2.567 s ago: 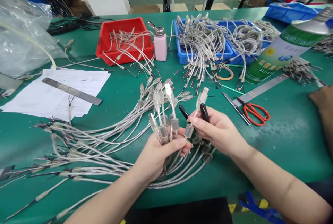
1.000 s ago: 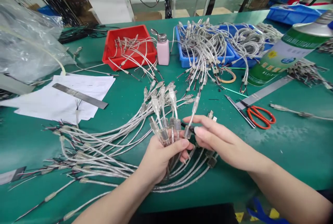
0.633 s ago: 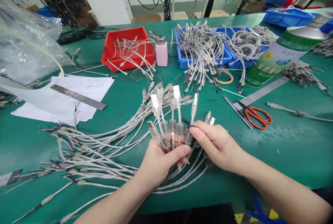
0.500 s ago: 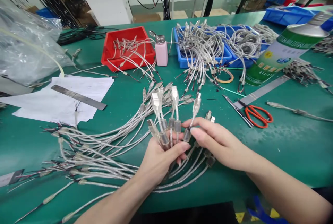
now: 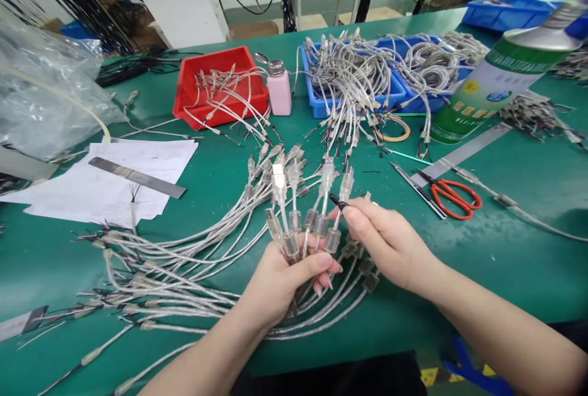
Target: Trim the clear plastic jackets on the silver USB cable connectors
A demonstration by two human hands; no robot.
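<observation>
My left hand (image 5: 281,282) is closed around a bunch of translucent USB cables (image 5: 298,218), their plug ends standing upright above my fingers. My right hand (image 5: 390,243) is closed next to the rightmost plug of that bunch, pinching a small black object (image 5: 339,203) between its fingertips. The cables fan out leftward across the green table (image 5: 505,261) in a loose pile (image 5: 160,261), with bare wire ends at the far left.
A red bin (image 5: 220,83) with cables, a pink dispenser bottle (image 5: 279,86) and blue bins (image 5: 367,77) heaped with cables stand behind. Orange scissors (image 5: 452,194), a steel ruler (image 5: 463,152), a green can (image 5: 496,77), papers (image 5: 105,175) and a plastic bag (image 5: 41,95) lie around.
The black marker-like thing my right hand held upright is now mostly hidden in that hand. My right hand has pressed one more plug against the left hand's bunch. A loose cable now lies at the right.
</observation>
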